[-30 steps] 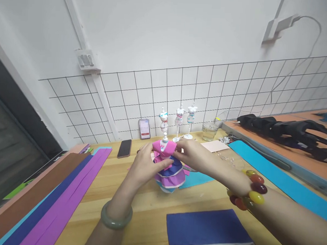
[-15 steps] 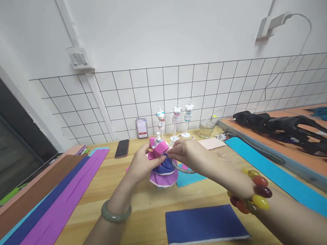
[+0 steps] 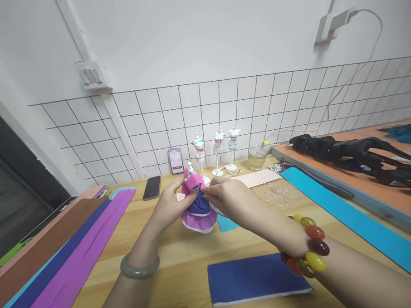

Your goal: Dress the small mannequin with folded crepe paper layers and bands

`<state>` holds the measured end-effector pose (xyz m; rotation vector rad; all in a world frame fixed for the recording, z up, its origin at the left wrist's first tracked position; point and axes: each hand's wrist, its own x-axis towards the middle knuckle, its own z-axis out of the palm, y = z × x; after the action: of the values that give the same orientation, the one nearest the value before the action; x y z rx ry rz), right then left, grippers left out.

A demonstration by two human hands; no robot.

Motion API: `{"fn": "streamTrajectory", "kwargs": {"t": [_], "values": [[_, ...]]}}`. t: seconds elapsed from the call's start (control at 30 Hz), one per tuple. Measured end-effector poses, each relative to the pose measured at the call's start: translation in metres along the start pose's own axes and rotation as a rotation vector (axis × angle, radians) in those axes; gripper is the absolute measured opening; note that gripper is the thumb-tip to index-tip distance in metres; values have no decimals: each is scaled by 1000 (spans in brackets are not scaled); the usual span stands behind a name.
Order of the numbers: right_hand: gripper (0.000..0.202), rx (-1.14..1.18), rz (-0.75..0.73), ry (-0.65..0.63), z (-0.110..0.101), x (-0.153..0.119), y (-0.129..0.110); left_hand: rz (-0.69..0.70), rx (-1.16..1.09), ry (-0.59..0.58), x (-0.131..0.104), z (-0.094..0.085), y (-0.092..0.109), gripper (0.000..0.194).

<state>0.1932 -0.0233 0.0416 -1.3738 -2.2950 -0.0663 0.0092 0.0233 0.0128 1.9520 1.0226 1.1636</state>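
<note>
A small mannequin in a pink top with a navy and purple layered dress (image 3: pixel 200 219) stands on the wooden table between my hands. My left hand (image 3: pixel 172 200) grips the dress at its waist from the left, thumb across the front. From the right, my right hand (image 3: pixel 226 195) pinches at the side of the bodice, fingertips pressed together; anything tiny between them cannot be made out. Under my right hand a ring-shaped item is mostly hidden. Turquoise paper (image 3: pixel 227 223) lies beside the skirt.
Behind stand three white mannequins (image 3: pixel 218 147), a propped phone (image 3: pixel 175 161) and a glass (image 3: pixel 257 159). Another phone (image 3: pixel 152 188) lies left. Coloured strips (image 3: pixel 96 231) line the left; a navy sheet (image 3: pixel 254 278) lies in front, a turquoise strip (image 3: pixel 346 214) right.
The view has shifted a little. The dressed mannequin has turned and tilted slightly in my left hand, and a dark patch now shows on the pink top. My right hand stays at its side.
</note>
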Motion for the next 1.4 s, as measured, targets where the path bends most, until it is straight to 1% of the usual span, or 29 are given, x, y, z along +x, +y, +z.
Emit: {"fn": "streamTrajectory", "kwargs": {"t": [0.1,0.13,0.2,0.27,0.37,0.43,0.47,0.57,0.67,0.77,0.9,0.97,1.1,1.23,1.33,1.4], "values": [[24,-42,51,-56,-1,1,-6,-34,-21,22,1,2,-4,53],[24,-52,62,-58,0,2,-7,-34,-4,37,1,2,-4,54],[24,-40,69,-43,0,4,-7,-29,65,86,1,4,-3,48],[23,38,90,-21,0,7,-5,-24,167,158,0,6,0,37],[20,227,147,-59,-2,13,3,77,330,241,-2,9,4,21],[18,307,179,-119,-6,18,7,164,404,245,-2,12,5,15],[17,323,198,-150,-8,20,8,186,427,236,-3,13,6,16],[17,313,258,-239,-15,26,9,201,453,189,-4,17,8,21],[15,278,278,-301,-20,29,6,193,429,145,-6,20,11,24],[17,271,287,-297,-23,29,3,150,376,124,-7,22,15,27],[18,302,289,-315,-26,26,-2,99,351,127,-8,26,17,33],[17,325,272,-323,-27,25,-4,68,329,137,-8,29,17,32],[20,354,225,-280,-23,22,-3,23,232,153,-8,34,12,27],[23,338,173,-250,-18,17,-3,48,144,181,-10,42,6,27],[28,340,139,-206,-15,12,-6,54,110,233,-10,48,3,27],[30,339,129,-170,-12,10,-7,46,35,248,-10,50,0,29]]}}
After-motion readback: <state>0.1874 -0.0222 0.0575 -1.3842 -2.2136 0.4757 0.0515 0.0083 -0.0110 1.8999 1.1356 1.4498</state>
